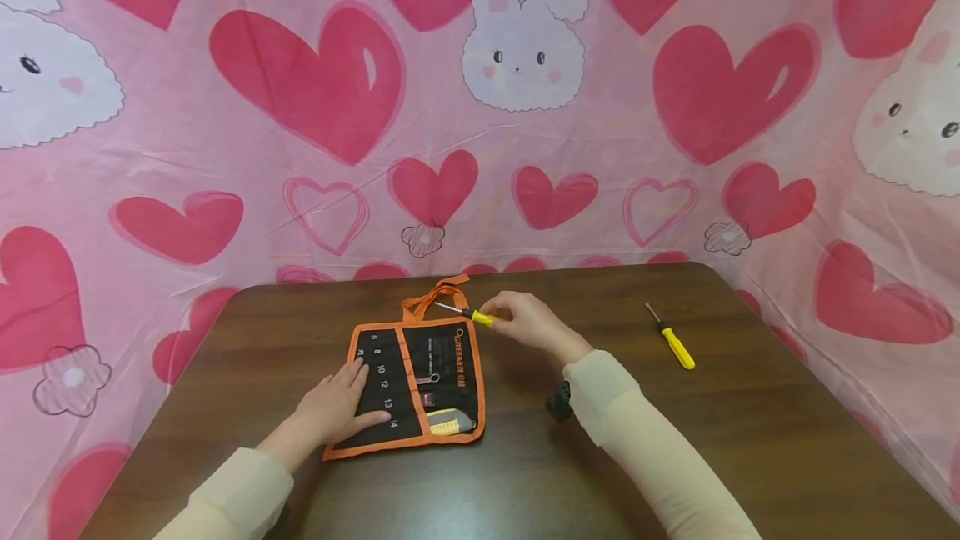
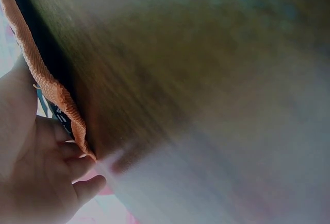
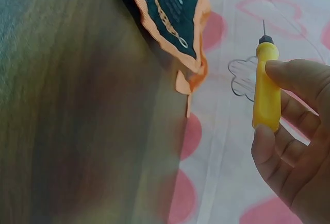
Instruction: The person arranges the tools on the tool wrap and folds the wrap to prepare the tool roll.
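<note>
My right hand (image 1: 527, 322) pinches a yellow-handled screwdriver (image 3: 266, 92) between thumb and fingers. Its shaft points left, over the orange ties at the far edge of a black tool pouch (image 1: 444, 350) with orange trim. On the pouch's left part, marked with printed size numbers, my left hand (image 1: 330, 408) rests with fingers extended and thumb spread. A yellow and grey utility knife (image 1: 448, 422) sits in the pouch's near right pocket. From the left wrist view, the fingers lie at the pouch's orange edge (image 2: 54, 90); part of the hand is cut off.
Another yellow-handled screwdriver (image 1: 677, 347) lies on the brown wooden table (image 1: 615, 315) to the right. Behind the table hangs a pink cloth (image 1: 450, 132) with hearts and rabbits. A dark wrist camera (image 1: 558, 402) is beneath the right cuff.
</note>
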A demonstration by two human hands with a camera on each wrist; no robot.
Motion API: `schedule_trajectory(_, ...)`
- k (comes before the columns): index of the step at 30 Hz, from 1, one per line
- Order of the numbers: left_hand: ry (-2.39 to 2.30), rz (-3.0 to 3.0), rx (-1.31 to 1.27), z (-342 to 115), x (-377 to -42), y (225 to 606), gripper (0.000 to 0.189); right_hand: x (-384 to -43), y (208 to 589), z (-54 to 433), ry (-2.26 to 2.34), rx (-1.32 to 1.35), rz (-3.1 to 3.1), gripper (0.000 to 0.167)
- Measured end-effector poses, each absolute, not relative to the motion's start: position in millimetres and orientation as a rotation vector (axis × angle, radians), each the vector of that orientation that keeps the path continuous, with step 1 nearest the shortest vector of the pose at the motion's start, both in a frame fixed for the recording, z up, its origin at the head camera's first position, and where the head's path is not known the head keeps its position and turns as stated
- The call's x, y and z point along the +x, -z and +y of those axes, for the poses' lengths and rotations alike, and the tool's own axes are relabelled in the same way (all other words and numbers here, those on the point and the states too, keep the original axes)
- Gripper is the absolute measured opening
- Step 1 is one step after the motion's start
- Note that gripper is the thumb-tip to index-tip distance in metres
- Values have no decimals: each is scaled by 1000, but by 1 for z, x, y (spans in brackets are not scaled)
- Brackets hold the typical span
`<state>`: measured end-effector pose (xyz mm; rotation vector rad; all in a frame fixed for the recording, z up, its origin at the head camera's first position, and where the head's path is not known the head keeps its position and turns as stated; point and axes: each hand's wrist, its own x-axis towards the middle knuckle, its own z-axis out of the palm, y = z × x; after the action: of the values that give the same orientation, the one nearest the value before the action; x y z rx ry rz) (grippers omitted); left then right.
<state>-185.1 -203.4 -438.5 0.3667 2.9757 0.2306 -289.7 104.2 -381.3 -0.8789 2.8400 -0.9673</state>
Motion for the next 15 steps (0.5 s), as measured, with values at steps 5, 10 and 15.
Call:
schedule_trajectory(5, -225, 2972, 365, -204, -186, 439, 98, -289, 387, 97, 936, -905, 2820, 19)
schedule_trajectory(10, -231, 2971, 369, -203, -185, 438, 97, -288, 393, 90, 866, -918, 2797, 21)
schedule_trajectory(15, -240, 2971, 370, -203, -185, 437, 96, -286, 398, 84, 809, -967, 2771, 21)
